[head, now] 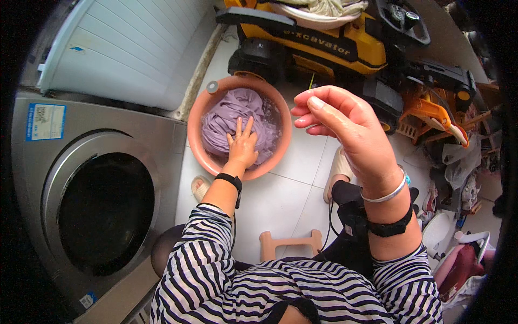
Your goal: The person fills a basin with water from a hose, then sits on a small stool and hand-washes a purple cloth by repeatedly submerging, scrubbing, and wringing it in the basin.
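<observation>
A round, salmon-pink plastic basin (194, 133) stands on the floor before me, holding water and a bunched lavender cloth (220, 125). My left hand (243, 149) rests on top of this wet cloth, its fingers spread and not gripping. To the right of the basin and raised above the floor, my right hand (344, 117) is wet and loosely curled. Its thumb is near the index finger, and I see nothing held in it. A thin yellow-green strip (311, 81) shows just beyond those fingertips; whether it touches them is unclear.
A grey front-loading washing machine (166, 158) stands at left, beside a pale ribbed panel (133, 44). Beyond the basin is a yellow-and-black toy excavator (364, 44) bearing a bowl of cloth (311, 18). A pink plastic stool (289, 242) is near my legs; clutter lines the right side.
</observation>
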Tool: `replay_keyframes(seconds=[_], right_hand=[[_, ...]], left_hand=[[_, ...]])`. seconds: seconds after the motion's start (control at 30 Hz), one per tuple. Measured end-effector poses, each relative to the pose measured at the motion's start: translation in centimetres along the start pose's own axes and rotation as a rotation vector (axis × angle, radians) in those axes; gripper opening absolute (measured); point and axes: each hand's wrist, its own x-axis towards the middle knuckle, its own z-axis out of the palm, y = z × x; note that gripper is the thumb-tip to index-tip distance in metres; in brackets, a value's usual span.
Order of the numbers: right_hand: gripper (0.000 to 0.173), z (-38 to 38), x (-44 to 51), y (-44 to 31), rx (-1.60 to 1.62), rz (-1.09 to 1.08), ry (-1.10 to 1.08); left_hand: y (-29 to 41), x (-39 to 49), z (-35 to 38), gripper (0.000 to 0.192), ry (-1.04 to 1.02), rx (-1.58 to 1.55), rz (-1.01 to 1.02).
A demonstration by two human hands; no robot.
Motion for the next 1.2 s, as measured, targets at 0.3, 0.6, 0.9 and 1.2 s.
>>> replay_keyframes(seconds=[0.3,0.6,0.9,1.2], right_hand=[[0.028,0.9,0.7,1.0,0.014,0.027,-0.039],[0.028,1.2,1.1,1.4,0.047,0.088,-0.024],[0.029,1.2,1.2,1.6,0.093,0.116,-0.015],[0.03,0.6,1.2,1.1,0.015,0.004,-0.022]], left_hand=[[-1.9,1.6,3.5,0.047,-0.107,-0.108,-0.02],[-2.5,2.6,5.6,0.069,-0.166,-0.157,-0.057],[-3.1,3.6,7.4,0.088,-0.139,-0.214,-0.084],[-4.4,3.6,2.6,0.071,-0.011,-0.425,-0.022]])
